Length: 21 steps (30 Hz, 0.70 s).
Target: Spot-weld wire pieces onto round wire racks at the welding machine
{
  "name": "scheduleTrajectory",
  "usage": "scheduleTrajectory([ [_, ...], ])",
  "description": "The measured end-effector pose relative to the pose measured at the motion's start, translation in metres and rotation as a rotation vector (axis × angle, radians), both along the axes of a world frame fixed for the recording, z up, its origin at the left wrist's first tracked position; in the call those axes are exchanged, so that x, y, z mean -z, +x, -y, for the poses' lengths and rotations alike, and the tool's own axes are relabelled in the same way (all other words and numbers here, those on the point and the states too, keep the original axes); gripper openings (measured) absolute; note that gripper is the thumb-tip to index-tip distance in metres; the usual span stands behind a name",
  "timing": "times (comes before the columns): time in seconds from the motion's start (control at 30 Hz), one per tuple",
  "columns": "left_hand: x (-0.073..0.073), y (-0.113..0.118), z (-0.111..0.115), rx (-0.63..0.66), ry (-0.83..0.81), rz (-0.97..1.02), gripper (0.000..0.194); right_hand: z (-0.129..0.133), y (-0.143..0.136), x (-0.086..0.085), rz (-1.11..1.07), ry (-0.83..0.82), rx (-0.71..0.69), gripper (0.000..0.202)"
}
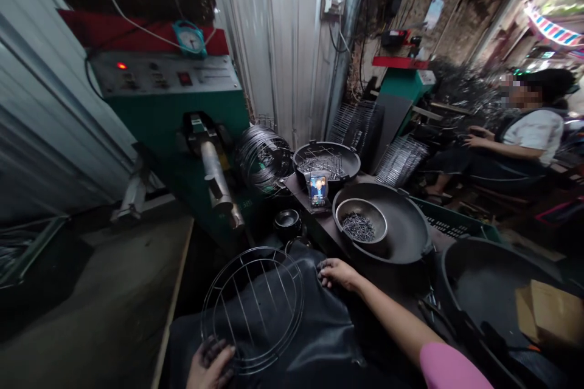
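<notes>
A round wire rack (253, 310), with a double ring and several straight cross bars, lies tilted over the black leather-like sheet (314, 334) on my lap. My left hand (212, 361), its fingertips darkened, is closed on the rack's near left rim. To the right of the rack, my right hand (337, 273) is held over the sheet's edge with fingers curled together. What those fingers hold, if anything, is too small to make out. A metal bowl (381, 228) of short metal pieces (358, 228) sits inside a wide black pan (410, 225) beyond my right hand.
Ahead stands a green machine (182, 115) with a protruding metal arm (216, 173). Wire coils (262, 158) lie behind it. A phone (318, 188) stands by another pan (351, 161) of wire parts. At right are a pan (479, 279), a cardboard box (550, 313) and a seated person (529, 134).
</notes>
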<state>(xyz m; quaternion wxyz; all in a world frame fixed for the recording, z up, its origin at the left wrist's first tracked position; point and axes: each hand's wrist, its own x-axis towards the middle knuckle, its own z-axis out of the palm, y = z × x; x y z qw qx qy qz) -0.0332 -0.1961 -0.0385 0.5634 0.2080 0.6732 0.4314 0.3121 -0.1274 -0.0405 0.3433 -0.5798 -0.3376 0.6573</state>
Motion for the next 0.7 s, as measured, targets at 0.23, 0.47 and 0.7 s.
scheduleTrajectory([
  [0.23,-0.009,0.005,0.000,-0.081,0.137,0.024,0.070,-0.012,-0.010,-0.026,0.144,0.127,0.107,0.015],
  [0.47,-0.071,-0.010,-0.043,-0.134,0.680,-0.355,0.078,-0.022,-0.019,-0.012,0.279,0.107,0.016,0.015],
  [0.7,-0.051,-0.024,-0.081,0.068,0.665,-0.628,0.070,-0.006,-0.006,-0.032,0.953,0.393,-0.532,0.020],
])
